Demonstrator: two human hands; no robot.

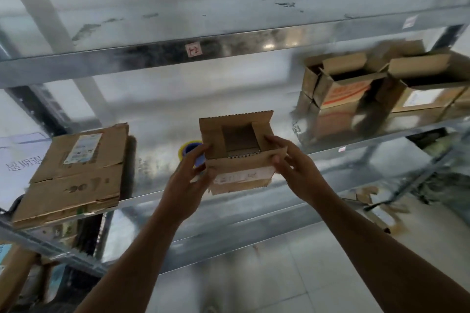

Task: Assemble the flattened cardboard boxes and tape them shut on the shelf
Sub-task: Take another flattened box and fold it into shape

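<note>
Left hand [189, 173] and right hand [292, 160] both grip the small open cardboard box [236, 150] above the shelf [152, 175], flaps up.

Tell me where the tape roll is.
Head view, centre: the tape roll sits on the shelf, left of the held box, behind the left hand.

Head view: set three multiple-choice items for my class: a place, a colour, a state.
1. Where does the flattened cardboard lie on the shelf? A left end; B right end; C middle.
2. What colours is the tape roll? A red and white; B yellow and blue; C black.
3. The small box held by the left hand and right hand is: A taped shut; B open-topped; C flat.
Answers: 1 A, it lies at the shelf's left end. 2 B, yellow rim, blue core. 3 B, its flaps stand apart, showing the inside.
</note>
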